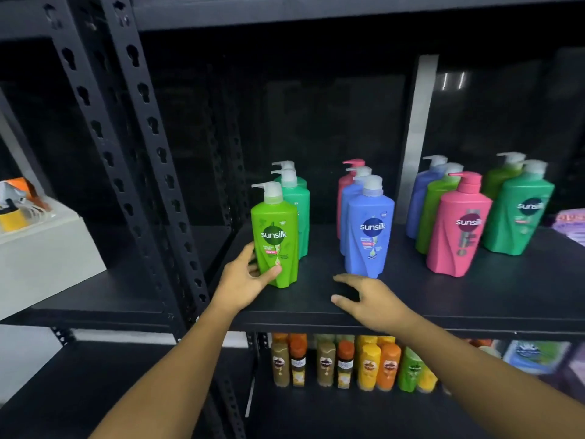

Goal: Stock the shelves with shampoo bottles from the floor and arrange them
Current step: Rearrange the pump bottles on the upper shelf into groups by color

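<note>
A light green shampoo bottle [276, 237] with a white pump stands upright at the front of the black shelf [474, 299], heading a row of darker green bottles [297, 210]. My left hand [247, 277] grips its lower part, thumb across the front. My right hand [367, 299] hovers over the shelf's front edge with loosely curved fingers, holding nothing, just below a blue bottle [368, 229] that fronts its own row. Further right stand a pink bottle [457, 229] and a dark green bottle [519, 213], with more bottles behind them.
Perforated black uprights [152, 172] frame the shelf on the left. Beyond them a white box [41, 255] sits on a neighbouring shelf. The lower shelf holds several small brown, orange, yellow and green bottles [348, 362]. Purple packs [569, 223] lie at the far right.
</note>
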